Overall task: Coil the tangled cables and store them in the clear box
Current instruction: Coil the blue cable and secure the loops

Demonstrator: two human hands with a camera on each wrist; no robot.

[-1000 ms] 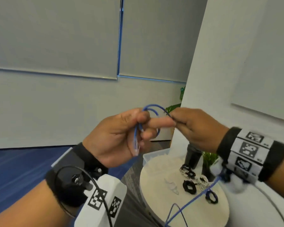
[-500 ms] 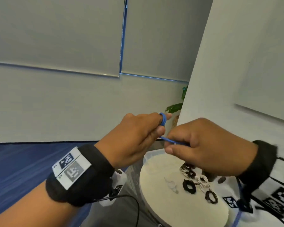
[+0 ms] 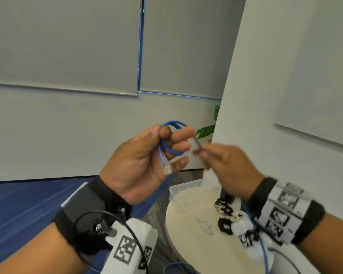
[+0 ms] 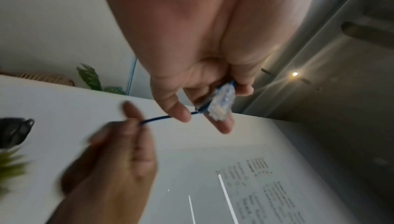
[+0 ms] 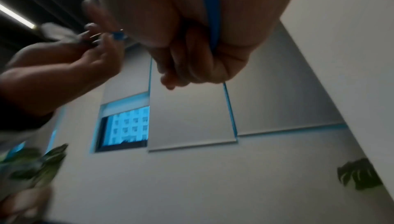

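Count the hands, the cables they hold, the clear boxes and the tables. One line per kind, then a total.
Hands: 2 (left hand, right hand)
Blue cable, gripped by both hands: 1
Clear box: 1
Round table: 1
Total: 5

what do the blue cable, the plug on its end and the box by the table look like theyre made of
Blue cable, looped in the left hand: smooth flexible plastic or rubber jacket, judging by its tight bends.

Plug: clear, glossy hard plastic; pale inner parts show through, as on a network connector.

Clear box: translucent, slightly milky plastic with a thick rim; the floor shows faintly through it.
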